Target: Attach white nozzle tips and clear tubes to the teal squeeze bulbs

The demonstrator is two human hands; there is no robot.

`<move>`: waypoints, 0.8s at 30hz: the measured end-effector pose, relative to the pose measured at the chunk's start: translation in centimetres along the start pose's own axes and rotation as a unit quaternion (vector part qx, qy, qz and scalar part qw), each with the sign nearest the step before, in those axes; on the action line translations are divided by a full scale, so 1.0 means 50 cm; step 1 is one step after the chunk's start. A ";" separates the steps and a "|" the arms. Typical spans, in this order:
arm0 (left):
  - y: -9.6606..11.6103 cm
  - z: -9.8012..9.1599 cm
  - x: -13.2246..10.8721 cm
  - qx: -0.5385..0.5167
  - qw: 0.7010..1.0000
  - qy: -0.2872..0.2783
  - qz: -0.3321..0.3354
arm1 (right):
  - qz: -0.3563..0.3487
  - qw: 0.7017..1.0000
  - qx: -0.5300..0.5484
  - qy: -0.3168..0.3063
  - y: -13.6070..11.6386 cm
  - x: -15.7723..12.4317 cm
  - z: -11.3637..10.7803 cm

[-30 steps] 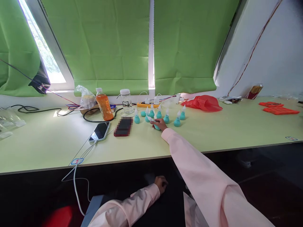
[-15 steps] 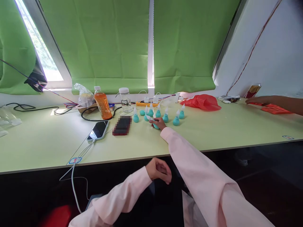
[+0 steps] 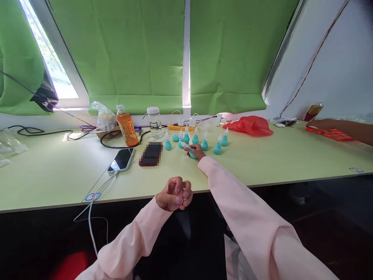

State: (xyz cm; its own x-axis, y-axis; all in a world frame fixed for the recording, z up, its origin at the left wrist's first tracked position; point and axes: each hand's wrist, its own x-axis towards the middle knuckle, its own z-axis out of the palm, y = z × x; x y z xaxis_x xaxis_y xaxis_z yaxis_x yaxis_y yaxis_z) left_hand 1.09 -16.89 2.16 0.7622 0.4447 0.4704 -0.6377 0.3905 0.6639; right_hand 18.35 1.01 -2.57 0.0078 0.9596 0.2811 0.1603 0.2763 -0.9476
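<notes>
Among several teal bulb nasal aspirators with clear pointed tips, my right hand [image 3: 197,151] is closed around one tilted nasal aspirator [image 3: 192,154], its tip pointing up and left. Close by stand a nasal aspirator [image 3: 168,144] to the left and another nasal aspirator [image 3: 217,148] to the right. A teal bulb [image 3: 175,138] behind shows no tip. Above the table's front edge, my left hand [image 3: 175,193] is turned partly palm up, with fingers curled and thumb against the fingertips. Whether anything small is in that pinch is too fine to tell.
Left of the aspirators lie a blurred dark red item [image 3: 150,154] and a white-edged phone [image 3: 121,160] with cables. Behind them stand an orange drink bottle [image 3: 127,129] and a clear jar [image 3: 155,124]. A red plastic bag [image 3: 250,126] lies right; another person's arm [image 3: 340,127] reaches over orange plastic [image 3: 330,133].
My left hand has risen and moved left to the table's front edge, turning its palm upward. The right hand stays on its aspirator. The other person's arm has shifted slightly over the orange plastic.
</notes>
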 end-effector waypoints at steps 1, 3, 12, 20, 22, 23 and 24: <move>0.002 0.003 0.000 0.005 1.000 -0.003 0.002 | 0.000 1.000 -0.001 0.000 -0.001 0.000 0.000; 0.006 0.008 0.001 0.015 1.000 -0.003 0.009 | 0.000 1.000 -0.004 0.000 -0.002 0.000 -0.001; 0.002 0.020 0.000 0.032 0.999 0.027 0.007 | -0.005 1.000 -0.012 -0.003 -0.008 -0.006 0.000; 0.067 0.055 -0.015 0.194 0.973 0.086 0.090 | -0.006 1.000 -0.021 -0.005 -0.010 -0.009 -0.001; 0.097 0.078 -0.028 0.248 0.952 0.121 0.134 | -0.005 1.000 -0.024 -0.005 -0.009 -0.009 -0.002; 0.110 0.091 -0.035 0.275 0.940 0.130 0.152 | -0.005 1.000 -0.025 -0.006 -0.008 -0.008 -0.002; 0.120 0.103 -0.044 0.303 0.926 0.149 0.167 | -0.005 1.000 -0.026 -0.006 -0.008 -0.008 -0.002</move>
State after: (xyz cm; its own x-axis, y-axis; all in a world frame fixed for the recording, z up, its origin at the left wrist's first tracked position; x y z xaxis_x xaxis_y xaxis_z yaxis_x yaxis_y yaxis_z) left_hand -3.81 -19.69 8.11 0.4109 0.6974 0.5871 -0.5834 -0.2938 0.7572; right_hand 18.39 0.53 -2.30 -0.0060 0.9575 0.2885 0.2113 0.2832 -0.9355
